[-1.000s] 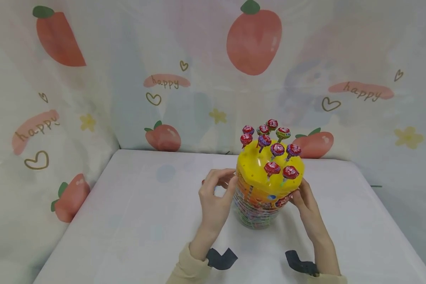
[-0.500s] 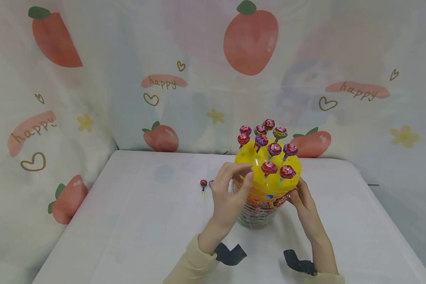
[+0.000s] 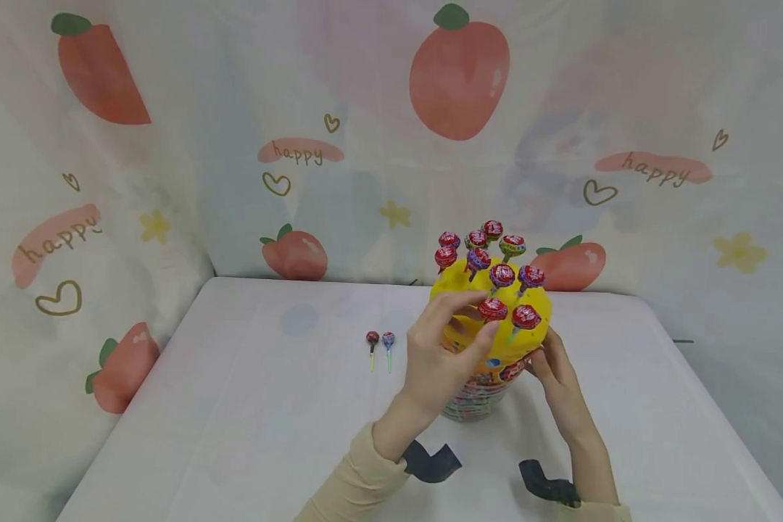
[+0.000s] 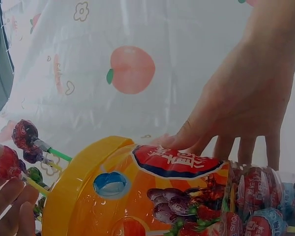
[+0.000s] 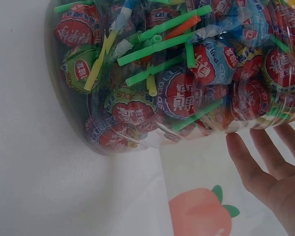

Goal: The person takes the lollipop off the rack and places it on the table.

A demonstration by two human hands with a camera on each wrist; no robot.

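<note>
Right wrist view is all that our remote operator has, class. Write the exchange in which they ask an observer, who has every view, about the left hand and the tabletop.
Operator: I see the jar with the right hand against it. Where is the left hand?
Observer: At the yellow lid, with thumb and fingers either side of a red-wrapped lollipop standing there; whether they grip it, I cannot tell.
Operator: The table looks bare in my view. Is anything lying elsewhere on it?
Observer: Yes, two loose lollipops lie side by side, left of the jar in the head view.
</note>
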